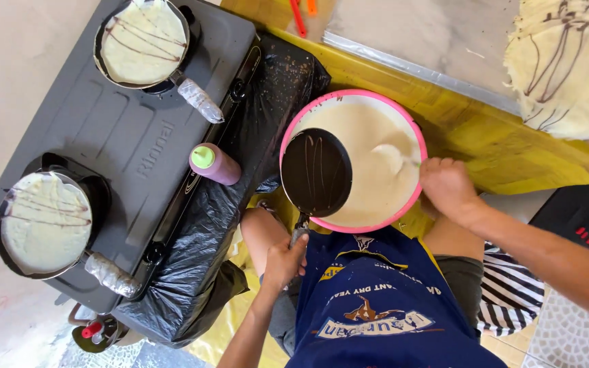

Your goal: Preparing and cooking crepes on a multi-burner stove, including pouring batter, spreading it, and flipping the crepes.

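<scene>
- Yellow sheeting covers the floor where the person sits, with a grey two-burner stove to their left, its near edge draped in a black plastic bag.
- Left hand is closed around the handle of a small dark pan, held over a pink-rimmed basin of pale batter. The pan already carries thin brown drizzle lines but no batter.
- Right hand is curled at the basin's rim, gripping what looks like a ladle sunk in the batter; its handle is mostly hidden, so this is uncertain.
- Two pans on the stove, the far pan and the near pan, each hold a pale round crepe streaked with brown lines.
- A stack of finished crepes lies well apart on the pale tabletop at upper right.
- A purple squeeze bottle with a green cap rests on the stove beside the basin.
- Judged so far: several crepes are done, two are cooking, and the held pan awaits its batter; much batter remains.
</scene>
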